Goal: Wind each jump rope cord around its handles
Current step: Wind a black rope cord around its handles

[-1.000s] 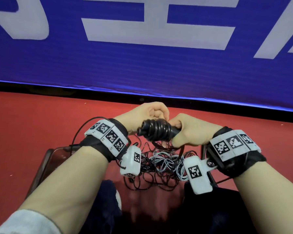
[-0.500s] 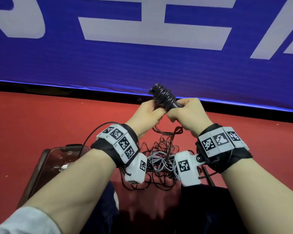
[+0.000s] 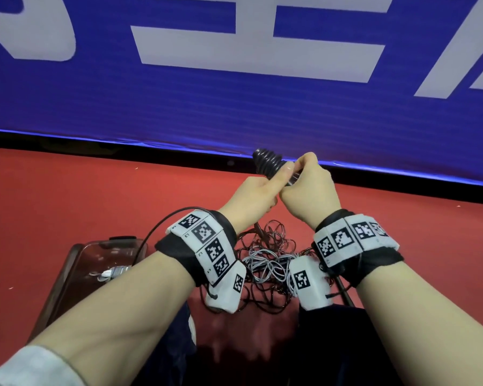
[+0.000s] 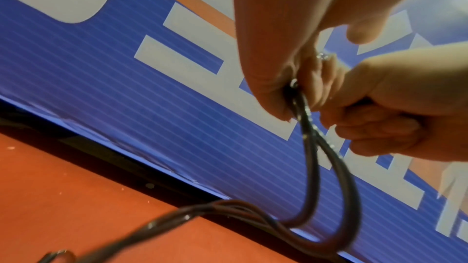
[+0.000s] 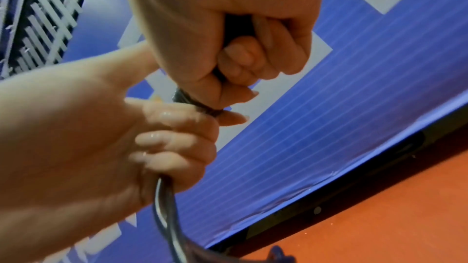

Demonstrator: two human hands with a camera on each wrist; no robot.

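Note:
A black jump rope's handles (image 3: pixel 267 166), with cord coiled round their top, stand tilted up in front of the blue banner. My right hand (image 3: pixel 303 176) grips the handles in a fist; the right wrist view shows its fingers curled round the black handle (image 5: pixel 236 25). My left hand (image 3: pixel 258 192) is pressed against the right from the left, thumb along the coil. It grips a doubled loop of black cord (image 4: pixel 310 147) that hangs down below the fist. The same cord (image 5: pixel 164 207) leaves the left palm in the right wrist view.
A tangled pile of dark and grey-white cords (image 3: pixel 265 260) lies below my wrists. A clear lidded box (image 3: pixel 95 263) stands at the left on the red floor (image 3: pixel 67 196). The blue banner (image 3: pixel 234 101) closes off the far side.
Both hands have lifted the wound handles up and away from me. The bundle has turned from lying sideways to pointing up, and my left thumb now lies along the coil.

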